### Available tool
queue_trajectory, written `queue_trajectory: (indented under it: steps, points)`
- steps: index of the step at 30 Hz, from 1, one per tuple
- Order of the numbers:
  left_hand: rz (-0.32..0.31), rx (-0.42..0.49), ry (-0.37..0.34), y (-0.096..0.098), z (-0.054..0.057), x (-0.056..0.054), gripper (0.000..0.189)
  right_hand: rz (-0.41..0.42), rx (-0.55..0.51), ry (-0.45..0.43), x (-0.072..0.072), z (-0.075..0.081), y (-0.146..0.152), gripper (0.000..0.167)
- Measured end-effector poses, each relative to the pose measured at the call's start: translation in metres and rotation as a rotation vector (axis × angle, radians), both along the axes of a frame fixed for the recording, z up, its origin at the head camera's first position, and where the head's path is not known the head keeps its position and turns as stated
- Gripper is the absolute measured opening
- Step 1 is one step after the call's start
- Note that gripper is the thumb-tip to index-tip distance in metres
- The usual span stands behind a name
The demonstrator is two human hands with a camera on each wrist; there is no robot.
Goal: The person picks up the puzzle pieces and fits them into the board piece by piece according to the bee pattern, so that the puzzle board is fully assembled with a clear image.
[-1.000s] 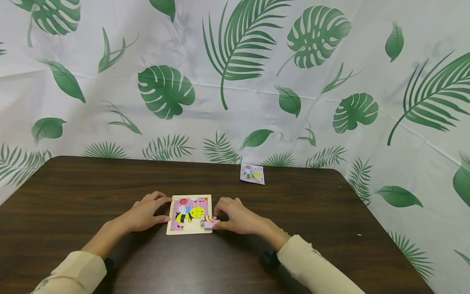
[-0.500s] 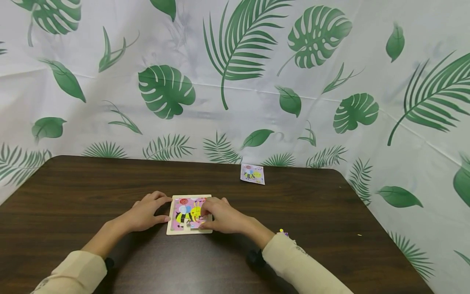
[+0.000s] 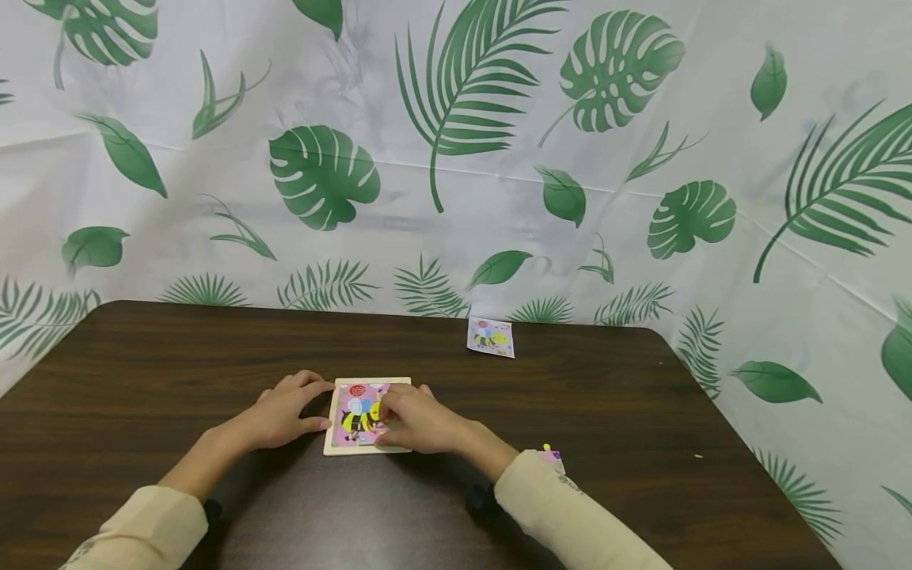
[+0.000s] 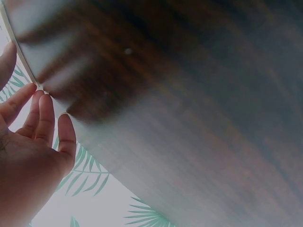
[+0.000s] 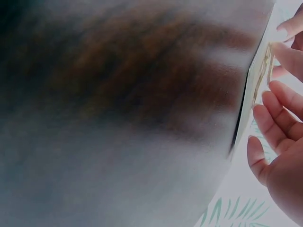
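Observation:
A square wooden jigsaw board (image 3: 349,450) with a pale rim lies flat on the table, showing a pink picture of a yellow and black bee (image 3: 354,419). My left hand (image 3: 285,412) touches the board's left rim with fingers and thumb spread; in the left wrist view, those fingertips meet its edge. Over the board's right half, my right hand (image 3: 420,419) pinches a puzzle piece at the lower middle, between thumb and fingers. That hand hides most of the piece and the bee's head. The right wrist view has the board (image 5: 250,90) edge-on, beside the right hand's fingers.
A small paper card (image 3: 490,338) with the same bee picture lies near the table's back edge. Beyond my right sleeve a pink and yellow puzzle piece (image 3: 552,457) partly shows. A white leaf-print cloth (image 3: 456,237) hangs behind the dark wooden table (image 3: 214,348).
My right hand has moved left from the board's right rim, bringing the puzzle piece into the lower gap of the picture. Its sleeve uncovered another piece. The left hand stayed still.

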State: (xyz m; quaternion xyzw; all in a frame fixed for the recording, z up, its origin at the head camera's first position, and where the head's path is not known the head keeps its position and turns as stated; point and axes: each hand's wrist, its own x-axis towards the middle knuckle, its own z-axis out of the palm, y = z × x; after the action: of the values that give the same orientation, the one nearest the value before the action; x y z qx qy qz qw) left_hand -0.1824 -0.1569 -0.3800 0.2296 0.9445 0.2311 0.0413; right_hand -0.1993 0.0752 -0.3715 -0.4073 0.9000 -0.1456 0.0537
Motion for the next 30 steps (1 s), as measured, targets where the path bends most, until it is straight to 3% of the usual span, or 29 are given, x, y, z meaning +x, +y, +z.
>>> queue_trajectory:
  steps: [30]
  points:
    - [0.001, 0.006, -0.008, 0.0004, 0.0, -0.0003, 0.052, -0.019, 0.043, -0.014, -0.0003, -0.0007, -0.001, 0.02]
